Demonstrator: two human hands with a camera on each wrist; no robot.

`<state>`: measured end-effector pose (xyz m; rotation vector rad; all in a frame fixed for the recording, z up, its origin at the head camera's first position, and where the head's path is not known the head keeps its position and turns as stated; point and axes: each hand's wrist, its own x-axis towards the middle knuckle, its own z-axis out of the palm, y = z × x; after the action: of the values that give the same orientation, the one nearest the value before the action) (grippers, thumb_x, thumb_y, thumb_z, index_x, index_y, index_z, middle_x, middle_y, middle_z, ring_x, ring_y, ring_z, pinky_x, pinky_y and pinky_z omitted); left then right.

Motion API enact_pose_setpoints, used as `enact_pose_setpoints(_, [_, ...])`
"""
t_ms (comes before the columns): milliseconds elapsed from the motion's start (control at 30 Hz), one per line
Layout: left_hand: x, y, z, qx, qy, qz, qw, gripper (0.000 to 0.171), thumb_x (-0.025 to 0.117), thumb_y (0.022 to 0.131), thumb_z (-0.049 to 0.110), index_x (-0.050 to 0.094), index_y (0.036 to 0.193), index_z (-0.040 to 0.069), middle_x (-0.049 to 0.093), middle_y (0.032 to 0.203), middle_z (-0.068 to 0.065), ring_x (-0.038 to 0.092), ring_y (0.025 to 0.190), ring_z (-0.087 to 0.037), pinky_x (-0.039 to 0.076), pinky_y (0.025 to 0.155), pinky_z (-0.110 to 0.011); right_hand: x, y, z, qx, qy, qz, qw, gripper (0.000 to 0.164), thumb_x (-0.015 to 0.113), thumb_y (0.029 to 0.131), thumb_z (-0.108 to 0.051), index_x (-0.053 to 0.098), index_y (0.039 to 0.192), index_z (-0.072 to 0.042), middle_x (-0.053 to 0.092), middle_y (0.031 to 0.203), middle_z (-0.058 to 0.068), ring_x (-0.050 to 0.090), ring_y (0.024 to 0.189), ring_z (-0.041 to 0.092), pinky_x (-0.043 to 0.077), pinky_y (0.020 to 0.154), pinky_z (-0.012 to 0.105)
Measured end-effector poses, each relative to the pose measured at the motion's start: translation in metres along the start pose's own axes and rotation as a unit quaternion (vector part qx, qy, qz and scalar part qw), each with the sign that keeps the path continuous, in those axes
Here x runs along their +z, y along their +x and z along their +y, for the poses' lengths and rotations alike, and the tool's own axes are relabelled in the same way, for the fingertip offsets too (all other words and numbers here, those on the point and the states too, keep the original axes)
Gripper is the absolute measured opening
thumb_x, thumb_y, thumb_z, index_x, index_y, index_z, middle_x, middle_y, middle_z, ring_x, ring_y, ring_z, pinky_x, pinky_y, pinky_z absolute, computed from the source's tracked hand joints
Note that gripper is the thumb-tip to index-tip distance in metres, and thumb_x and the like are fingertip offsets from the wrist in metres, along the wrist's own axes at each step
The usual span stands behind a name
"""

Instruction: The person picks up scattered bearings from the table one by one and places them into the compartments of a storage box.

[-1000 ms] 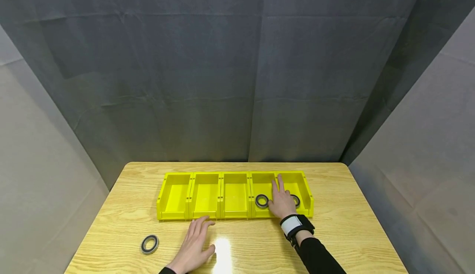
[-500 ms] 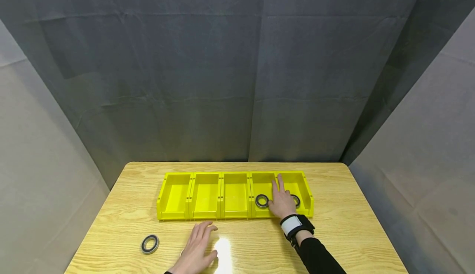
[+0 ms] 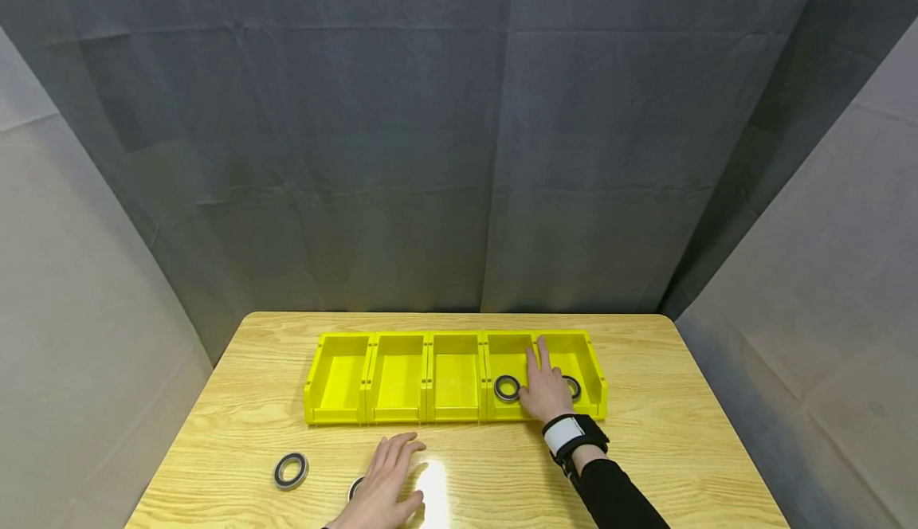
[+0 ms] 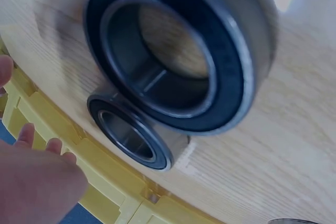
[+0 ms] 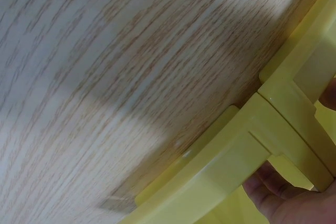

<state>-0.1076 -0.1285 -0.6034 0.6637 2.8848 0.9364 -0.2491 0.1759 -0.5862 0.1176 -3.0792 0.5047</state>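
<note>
My left hand (image 3: 383,489) hovers over the front of the table, fingers spread and loosely bent, holding nothing. A ball bearing (image 3: 355,487) shows partly from under it, and another bearing (image 3: 290,472) lies to its left. In the left wrist view, a large bearing (image 4: 231,72) and a smaller-looking one (image 4: 128,135) overlap beside the hand. My right hand (image 3: 547,396) rests across the divider between the two rightmost yellow bins (image 3: 595,411), two fingers stretched forward. Bearings lie on either side of it: one bearing (image 3: 506,388) on the left, another bearing (image 3: 572,387) partly hidden on the right.
The joined bins form a row along the back of the wooden table (image 3: 645,449); the left bin (image 3: 335,382) is at the row's end. A grey curtain (image 3: 430,154) hangs behind, with pale panels (image 3: 825,314) at both sides.
My left hand has drawn back from the bins and slightly right, uncovering the edge of a bearing. The right hand has stayed in place.
</note>
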Motion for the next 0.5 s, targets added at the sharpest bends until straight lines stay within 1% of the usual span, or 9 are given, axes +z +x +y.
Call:
enact_pose_setpoints(167, [0.0001, -0.0013, -0.0008, 0.010, -0.007, -0.016, 0.9998, 0.062, 0.073, 0.084, 0.018, 0.047, 0.138, 0.005, 0.042, 0.148, -0.018, 0.040, 0.137, -0.038, 0.023, 0.116, -0.069, -0.0003, 0.0007, 0.0002, 0.001, -0.001, -0.001, 1.000, 0.076, 0.072, 0.086, -0.014, 0.037, 0.153, -0.002, 0.016, 0.168, 0.018, 0.060, 0.088, 0.045, 0.047, 0.055, 0.041])
enact_pose_setpoints(400, [0.0018, -0.0045, -0.0053, 0.053, 0.002, -0.038, 0.9978, 0.059, 0.072, 0.083, 0.020, 0.048, 0.135, 0.008, 0.047, 0.146, -0.018, 0.045, 0.133, -0.037, 0.030, 0.109, -0.073, 0.0017, 0.0015, 0.0011, 0.002, -0.002, -0.007, 1.000, 0.077, 0.072, 0.087, -0.015, 0.036, 0.154, -0.003, 0.014, 0.168, 0.017, 0.061, 0.090, 0.047, 0.048, 0.056, 0.042])
enact_pose_setpoints(500, [0.0026, -0.0057, -0.0076, 0.065, 0.001, -0.046, 0.9968, 0.058, 0.071, 0.084, 0.022, 0.049, 0.136, 0.008, 0.048, 0.145, -0.017, 0.047, 0.131, -0.037, 0.033, 0.107, -0.073, 0.0018, 0.0018, 0.0016, 0.002, -0.003, -0.008, 1.000, 0.077, 0.072, 0.087, -0.015, 0.036, 0.154, -0.003, 0.013, 0.168, 0.018, 0.061, 0.090, 0.047, 0.048, 0.057, 0.042])
